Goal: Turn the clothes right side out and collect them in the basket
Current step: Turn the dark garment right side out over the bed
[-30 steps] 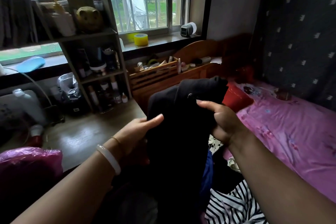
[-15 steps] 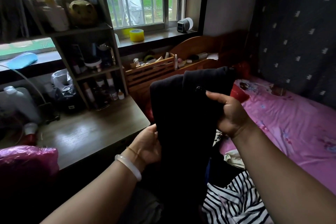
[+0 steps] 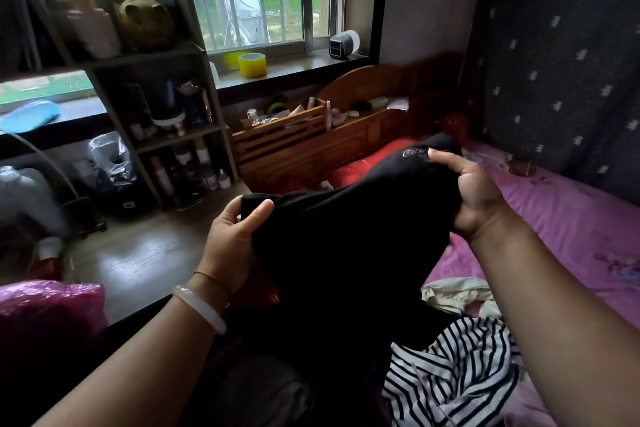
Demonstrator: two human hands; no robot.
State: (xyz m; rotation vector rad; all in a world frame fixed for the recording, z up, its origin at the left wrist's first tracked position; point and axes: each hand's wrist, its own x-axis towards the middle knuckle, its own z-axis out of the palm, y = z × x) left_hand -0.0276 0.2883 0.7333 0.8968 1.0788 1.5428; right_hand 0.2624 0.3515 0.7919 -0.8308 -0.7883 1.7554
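Since the earlier frame, the black fabric garment has swung from an upright drape to a slanted span, and the left hand has risen to its near-left edge. The garment is held in the air in front of the person, clear of the bed.

The left-hand fingers are clamped on the lower-left edge, thumb on top. The right hand has its fingers curled round the raised far end, beside a pale patch on the cloth. Holding the two ends apart probably pulls the fabric taut so that seams and openings can be checked before turning.

A black-and-white striped garment lies below, beside a cream cloth, on the pink bed sheet. The brown wooden bench stands to the left. No basket can be identified with certainty.
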